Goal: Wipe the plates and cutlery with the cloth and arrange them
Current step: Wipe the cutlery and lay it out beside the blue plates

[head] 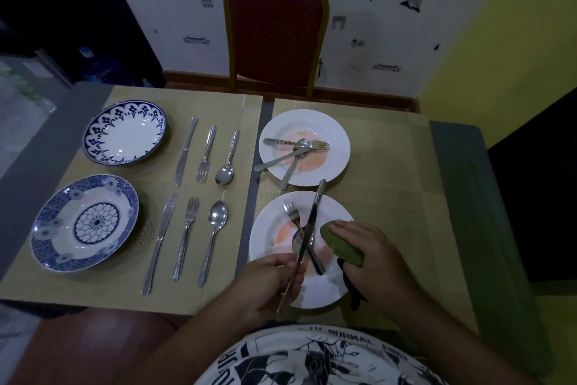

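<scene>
Left fingers [282, 263] tight around knife [309, 227] over near plate [326, 291], right fingers [348, 228] around green cloth [340, 245].

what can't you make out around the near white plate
Head view:
- Spoon on the near white plate: bowl partly covered by the knife and fork.
- Dark thing under the right hand: mostly covered by hand and green cloth, unidentifiable.
- Plate's near-left rim: behind the left hand.

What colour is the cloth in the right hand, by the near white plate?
Green. The cloth, gripped by the right hand, shows best in the head view.
</scene>
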{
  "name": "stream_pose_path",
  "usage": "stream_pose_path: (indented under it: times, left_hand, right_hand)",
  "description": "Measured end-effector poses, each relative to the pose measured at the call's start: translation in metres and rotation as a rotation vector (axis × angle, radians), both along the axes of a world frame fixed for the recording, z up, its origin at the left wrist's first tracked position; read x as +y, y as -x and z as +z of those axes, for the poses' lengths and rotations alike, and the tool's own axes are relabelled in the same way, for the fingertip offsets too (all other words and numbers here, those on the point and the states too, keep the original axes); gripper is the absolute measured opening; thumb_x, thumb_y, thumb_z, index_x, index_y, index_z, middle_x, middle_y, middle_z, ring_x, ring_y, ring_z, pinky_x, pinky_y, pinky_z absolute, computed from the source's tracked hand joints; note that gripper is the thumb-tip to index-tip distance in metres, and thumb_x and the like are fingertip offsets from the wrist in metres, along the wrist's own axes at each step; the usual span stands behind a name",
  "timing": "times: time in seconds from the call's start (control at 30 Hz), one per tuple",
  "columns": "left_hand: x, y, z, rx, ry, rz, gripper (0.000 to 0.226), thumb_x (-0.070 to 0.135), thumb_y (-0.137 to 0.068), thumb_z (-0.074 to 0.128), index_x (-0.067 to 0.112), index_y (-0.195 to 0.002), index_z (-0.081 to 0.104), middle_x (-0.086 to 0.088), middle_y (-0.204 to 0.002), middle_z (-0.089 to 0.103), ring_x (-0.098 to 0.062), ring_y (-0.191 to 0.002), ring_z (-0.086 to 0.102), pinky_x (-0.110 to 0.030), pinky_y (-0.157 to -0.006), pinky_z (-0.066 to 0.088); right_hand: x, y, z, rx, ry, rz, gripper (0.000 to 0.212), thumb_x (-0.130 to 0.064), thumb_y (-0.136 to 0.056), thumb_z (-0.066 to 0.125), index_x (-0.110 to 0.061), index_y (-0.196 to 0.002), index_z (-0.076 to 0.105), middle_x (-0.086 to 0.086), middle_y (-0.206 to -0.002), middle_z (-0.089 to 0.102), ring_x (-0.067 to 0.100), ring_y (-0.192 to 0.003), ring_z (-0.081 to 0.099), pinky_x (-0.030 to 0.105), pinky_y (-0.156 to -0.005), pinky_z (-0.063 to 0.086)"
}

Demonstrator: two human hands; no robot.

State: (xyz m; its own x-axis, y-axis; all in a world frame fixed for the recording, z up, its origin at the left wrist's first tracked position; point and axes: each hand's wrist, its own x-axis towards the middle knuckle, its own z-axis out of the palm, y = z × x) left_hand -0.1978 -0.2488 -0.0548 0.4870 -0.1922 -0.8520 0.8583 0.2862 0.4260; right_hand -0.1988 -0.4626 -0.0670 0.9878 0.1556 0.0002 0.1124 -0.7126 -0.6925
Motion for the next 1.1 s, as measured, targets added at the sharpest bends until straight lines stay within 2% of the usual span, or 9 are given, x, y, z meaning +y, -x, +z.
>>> stream_pose_path:
  times: [0.1, 0.2, 0.33, 0.5, 0.6, 0.7, 0.8, 0.97, 1.1]
  left_hand:
    - [-0.004, 0.000, 0.000, 0.040, 0.073, 0.018, 0.023, -0.006, -0.095, 0.057, -0.005, -0.116, 0.065, -0.014, -0.085, 0.066, -0.019, -0.072, 0.060, -0.026, -0.064, 0.056]
    - [-0.011, -0.001, 0.001, 0.020, -0.008, -0.074, 0.019, 0.002, -0.093, 0.063, 0.001, -0.111, 0.071, -0.012, -0.085, 0.068, -0.020, -0.070, 0.061, -0.028, -0.065, 0.056]
    - [-0.035, -0.006, -0.001, -0.076, -0.146, -0.193, 0.018, 0.008, -0.090, 0.070, 0.011, -0.107, 0.074, -0.014, -0.098, 0.075, -0.022, -0.083, 0.069, -0.033, -0.074, 0.058]
    - [-0.099, -0.014, 0.001, -0.167, -0.150, -0.259, 0.015, 0.000, -0.089, 0.068, 0.002, -0.104, 0.070, -0.017, -0.095, 0.074, -0.023, -0.081, 0.069, -0.029, -0.071, 0.060]
    - [-0.142, -0.020, -0.005, -0.196, -0.180, -0.320, 0.018, 0.000, -0.088, 0.069, -0.003, -0.106, 0.070, -0.025, -0.104, 0.073, -0.030, -0.088, 0.071, -0.037, -0.082, 0.060]
    - [-0.178, -0.024, -0.017, -0.232, -0.278, -0.375, 0.011, 0.006, -0.088, 0.072, 0.001, -0.097, 0.075, -0.022, -0.095, 0.076, -0.037, -0.093, 0.073, -0.049, -0.086, 0.060]
    - [-0.203, -0.028, -0.037, -0.311, -0.462, -0.469, 0.006, 0.014, -0.087, 0.073, 0.015, -0.083, 0.078, -0.010, -0.087, 0.077, -0.029, -0.088, 0.074, -0.044, -0.083, 0.061]
    - [-0.217, -0.025, -0.064, -0.426, -0.708, -0.647, 0.006, 0.019, -0.091, 0.069, 0.017, -0.092, 0.075, -0.002, -0.093, 0.073, -0.016, -0.092, 0.068, -0.035, -0.088, 0.058]
    - [-0.220, -0.022, -0.072, -0.479, -0.810, -0.718, 0.008, 0.023, -0.089, 0.071, 0.016, -0.093, 0.071, 0.004, -0.083, 0.068, -0.013, -0.084, 0.066, -0.021, -0.069, 0.051]
  right_hand:
    - [-0.004, 0.002, -0.001, 0.023, 0.005, -0.019, 0.073, 0.006, -0.068, 0.069, -0.029, -0.132, 0.059, -0.022, -0.131, 0.051, 0.002, -0.124, 0.044, 0.013, -0.105, 0.030]
    - [-0.008, 0.004, 0.001, 0.030, -0.012, -0.038, 0.077, 0.008, -0.065, 0.069, -0.030, -0.131, 0.059, -0.022, -0.132, 0.053, 0.001, -0.124, 0.045, 0.005, -0.103, 0.025]
    - [-0.025, 0.010, 0.006, 0.027, -0.043, -0.100, 0.077, 0.008, -0.066, 0.069, -0.032, -0.131, 0.058, -0.021, -0.131, 0.052, -0.002, -0.122, 0.044, 0.003, -0.101, 0.024]
    - [-0.075, 0.021, 0.004, 0.071, -0.044, -0.233, 0.076, 0.009, -0.067, 0.069, -0.030, -0.131, 0.059, -0.019, -0.132, 0.052, -0.001, -0.123, 0.043, 0.000, -0.101, 0.022]
    - [-0.111, 0.028, -0.002, 0.109, -0.040, -0.305, 0.072, 0.008, -0.070, 0.071, -0.028, -0.132, 0.059, -0.018, -0.132, 0.051, 0.001, -0.124, 0.043, 0.007, -0.105, 0.026]
    - [-0.143, 0.031, -0.014, 0.139, -0.042, -0.347, 0.073, 0.009, -0.070, 0.070, -0.028, -0.132, 0.059, -0.015, -0.133, 0.053, 0.006, -0.127, 0.046, 0.022, -0.108, 0.033]
    - [-0.162, 0.030, -0.025, 0.143, -0.025, -0.334, 0.073, 0.010, -0.068, 0.068, -0.025, -0.132, 0.059, -0.015, -0.131, 0.053, 0.008, -0.127, 0.046, 0.020, -0.106, 0.031]
    - [-0.171, 0.027, -0.040, 0.151, -0.013, -0.260, 0.071, 0.007, -0.073, 0.067, -0.025, -0.135, 0.055, -0.008, -0.137, 0.053, 0.005, -0.127, 0.041, 0.016, -0.106, 0.028]
    - [-0.172, 0.027, -0.055, 0.140, 0.004, -0.176, 0.073, 0.008, -0.071, 0.069, -0.025, -0.136, 0.054, -0.005, -0.138, 0.053, 0.006, -0.126, 0.038, 0.022, -0.108, 0.028]
